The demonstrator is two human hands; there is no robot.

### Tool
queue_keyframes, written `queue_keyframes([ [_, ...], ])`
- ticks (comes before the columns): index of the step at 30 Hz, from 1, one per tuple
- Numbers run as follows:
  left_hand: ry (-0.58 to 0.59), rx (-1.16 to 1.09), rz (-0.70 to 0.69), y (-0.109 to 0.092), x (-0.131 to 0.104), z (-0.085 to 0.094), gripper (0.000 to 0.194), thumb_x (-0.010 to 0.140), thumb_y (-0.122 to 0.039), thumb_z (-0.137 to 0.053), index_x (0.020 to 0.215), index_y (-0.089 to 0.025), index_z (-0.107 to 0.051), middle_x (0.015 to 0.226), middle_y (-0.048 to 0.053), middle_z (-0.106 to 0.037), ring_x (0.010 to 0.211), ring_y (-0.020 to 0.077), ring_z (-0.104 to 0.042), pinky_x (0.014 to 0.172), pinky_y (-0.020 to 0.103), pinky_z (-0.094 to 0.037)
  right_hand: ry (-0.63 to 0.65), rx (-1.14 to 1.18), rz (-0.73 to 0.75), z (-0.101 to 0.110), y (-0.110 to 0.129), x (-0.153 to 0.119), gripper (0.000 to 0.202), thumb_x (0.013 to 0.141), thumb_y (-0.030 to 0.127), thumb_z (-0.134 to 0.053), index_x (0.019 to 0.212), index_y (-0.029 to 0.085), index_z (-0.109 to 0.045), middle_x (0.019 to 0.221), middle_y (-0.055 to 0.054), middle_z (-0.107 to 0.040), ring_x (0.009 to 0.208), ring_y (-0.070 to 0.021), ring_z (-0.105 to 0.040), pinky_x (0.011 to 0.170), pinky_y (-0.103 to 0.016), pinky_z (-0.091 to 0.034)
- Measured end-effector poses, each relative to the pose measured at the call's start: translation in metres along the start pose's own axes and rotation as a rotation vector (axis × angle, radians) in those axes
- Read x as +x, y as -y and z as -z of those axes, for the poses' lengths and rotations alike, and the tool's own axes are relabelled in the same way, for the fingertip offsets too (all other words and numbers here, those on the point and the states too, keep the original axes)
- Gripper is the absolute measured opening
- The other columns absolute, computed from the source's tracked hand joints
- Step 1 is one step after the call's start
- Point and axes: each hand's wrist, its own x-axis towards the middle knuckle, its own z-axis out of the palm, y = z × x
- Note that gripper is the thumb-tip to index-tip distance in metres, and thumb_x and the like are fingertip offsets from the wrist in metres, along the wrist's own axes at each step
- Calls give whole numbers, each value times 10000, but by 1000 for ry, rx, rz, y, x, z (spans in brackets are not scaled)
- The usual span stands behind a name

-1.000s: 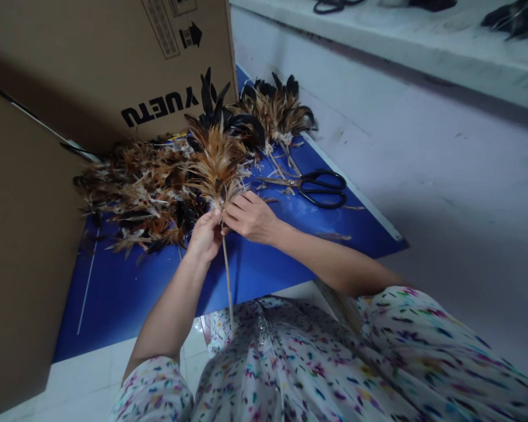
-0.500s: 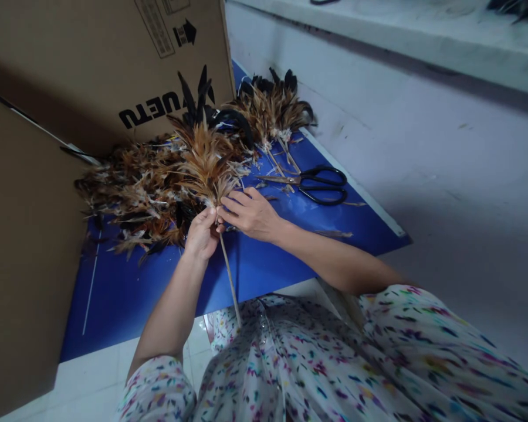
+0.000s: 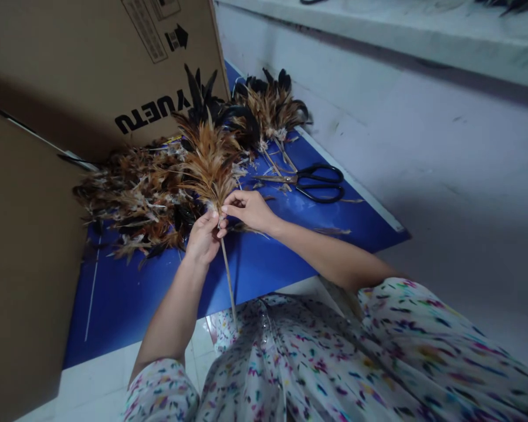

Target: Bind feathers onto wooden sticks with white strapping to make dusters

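Left hand (image 3: pixel 203 235) pinches the stick (image 3: pixel 227 275), axis running forward into the feather bundle (image 3: pixel 211 158); right hand (image 3: pixel 251 211) pinches the bundle's base from the right

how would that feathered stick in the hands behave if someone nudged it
The feathered stick is probably light for its size, being mostly thin, fanned feathers. Its black feathers would likely bend easily, as some already curve over. The slim stem seems stiffer, running nearly straight below the left hand.
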Motion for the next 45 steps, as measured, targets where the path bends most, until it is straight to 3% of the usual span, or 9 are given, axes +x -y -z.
queue_keyframes([
  [5, -2, -22, -20, -5, 2, 2, 160, 665, -135, -770, 709, -99, -621, 744, 30, -575, 551, 37, -464, 393, 115, -314, 104, -175, 46, 28, 4, 5, 142, 748, 247, -628, 791, 126, -689, 703, 2, -651, 644, -87, -541, 647, -224, -401],
  [9, -1, -41, -32, -11, 3, 5, 177, 665, -136, -773, 702, -110, -601, 749, 30, -569, 557, 38, -450, 394, 116, -304, 325, -499, 30, 48, 10, 2, 94, 736, 195, -657, 783, 139, -716, 713, 2, -647, 646, -88, -534, 654, -229, -368],
  [17, -9, -39, -22, -15, 3, 7, 131, 703, -120, -742, 735, -114, -615, 755, 29, -560, 558, 35, -438, 392, 123, -293, 489, -1019, 163, 23, 7, -9, 120, 795, 256, -680, 882, 182, -714, 941, -77, -644, 933, -207, -520, 805, -326, -326],
  [23, -22, -56, -13, -15, 3, 5, 126, 707, -104, -726, 711, -105, -600, 748, 32, -558, 551, 32, -431, 388, 115, -293, 490, -738, 163, 32, 8, -6, 44, 792, 148, -643, 792, 144, -687, 850, -46, -644, 802, -140, -555, 761, -284, -369],
  [27, -44, -28, -28, -12, 4, 6, 127, 704, -110, -724, 695, -105, -598, 742, 35, -569, 546, 34, -440, 386, 116, -289, 388, -343, 31, 50, 14, -4, 96, 804, 210, -621, 840, 127, -652, 686, 5, -638, 593, -96, -564, 629, -242, -413],
  [30, -61, 23, -33, -8, 5, 6, 135, 686, -137, -742, 688, -102, -612, 731, 37, -577, 539, 38, -446, 389, 121, -291, 305, -213, 56, 59, 21, -1, 147, 803, 245, -621, 887, 126, -645, 728, -7, -673, 624, -106, -594, 636, -248, -446],
  [36, -62, 132, -47, 1, 4, 3, 197, 659, -230, -779, 648, -99, -632, 625, 20, -541, 492, 39, -423, 384, 130, -262, 315, -479, 336, 61, 61, 12, 183, 871, 212, -536, 949, 140, -685, 929, -45, -684, 860, -144, -602, 794, -294, -432],
  [41, -39, 200, -48, 7, 1, -3, 232, 686, -295, -770, 644, -104, -646, 525, -7, -473, 461, 37, -384, 390, 136, -238, 558, -745, 465, 37, 88, 41, 219, 891, 133, -481, 920, 154, -697, 921, -30, -654, 877, -142, -570, 819, -307, -386],
  [45, -55, 188, -66, 12, -1, -6, 242, 673, -284, -783, 650, -106, -620, 589, 3, -524, 473, 34, -401, 393, 139, -235, 757, -880, 426, 13, 88, 64, 184, 830, 83, -556, 834, 164, -722, 842, -14, -671, 791, -129, -569, 765, -290, -381],
])
